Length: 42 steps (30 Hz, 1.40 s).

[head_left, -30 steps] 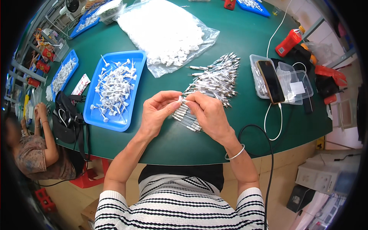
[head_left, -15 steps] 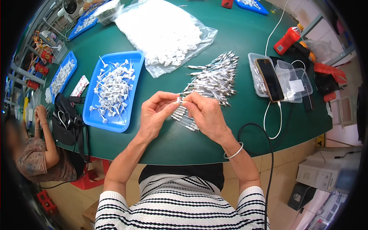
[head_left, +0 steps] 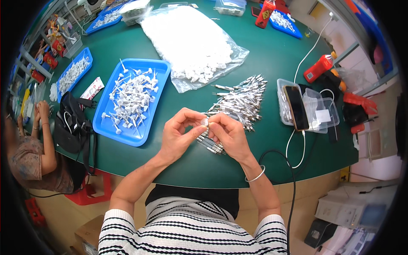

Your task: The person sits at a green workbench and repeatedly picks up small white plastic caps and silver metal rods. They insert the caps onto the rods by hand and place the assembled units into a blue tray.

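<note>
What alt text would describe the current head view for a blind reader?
The left hand pinches a small white piece, the right hand beside it, over a green table. Beyond lies a heap of metal-tipped rods; left, a blue tray of white-headed sticks; right, a smartphone.

A broad, smooth, dark-green tabletop carries a blue rectangular plastic tray of white-headed, thin-stemmed pieces. Also directly on it lie a clear plastic bag full of small white chunky pieces, a heap of slim silver-and-white rods, a red-and-white packet, clear rectangular plastic boxes and a thin white cable.
</note>
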### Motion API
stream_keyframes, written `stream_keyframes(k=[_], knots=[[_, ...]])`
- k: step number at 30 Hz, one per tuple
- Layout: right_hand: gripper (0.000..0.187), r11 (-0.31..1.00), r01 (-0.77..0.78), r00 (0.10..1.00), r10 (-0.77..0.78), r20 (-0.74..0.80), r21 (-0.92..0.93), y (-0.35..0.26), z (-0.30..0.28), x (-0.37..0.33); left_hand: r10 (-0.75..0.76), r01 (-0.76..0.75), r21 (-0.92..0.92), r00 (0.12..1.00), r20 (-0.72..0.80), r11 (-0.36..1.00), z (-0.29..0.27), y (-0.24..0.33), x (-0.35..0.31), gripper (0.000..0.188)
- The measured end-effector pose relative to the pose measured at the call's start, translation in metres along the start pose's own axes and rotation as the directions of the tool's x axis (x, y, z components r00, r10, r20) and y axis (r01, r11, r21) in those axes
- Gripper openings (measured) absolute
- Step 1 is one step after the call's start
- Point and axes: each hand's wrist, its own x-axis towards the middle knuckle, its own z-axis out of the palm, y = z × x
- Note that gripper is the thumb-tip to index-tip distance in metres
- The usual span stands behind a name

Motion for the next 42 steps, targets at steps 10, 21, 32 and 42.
stream_keyframes(k=[10,21,32,42], knots=[[0.017,0.955,0.029,0.994,-0.058,0.09,0.296,0.015,0.002,0.002,0.152,-0.159,0.137,0.987,0.056,0.978,-0.004,0.004,-0.002,0.02],[0.015,0.938,0.093,0.993,-0.112,0.039,0.335,0.014,0.008,0.003,0.161,-0.174,0.179,0.984,0.082,0.968,-0.005,0.008,0.0,0.026],[0.012,0.949,0.218,0.975,-0.203,-0.086,0.228,0.017,0.001,0.009,0.103,-0.093,0.14,0.992,-0.068,0.986,-0.002,0.008,0.001,0.011],[0.014,0.956,0.263,0.965,-0.257,-0.059,0.131,0.017,0.0,0.012,-0.105,0.105,0.056,0.994,0.004,0.993,-0.008,0.011,0.0,0.014]])
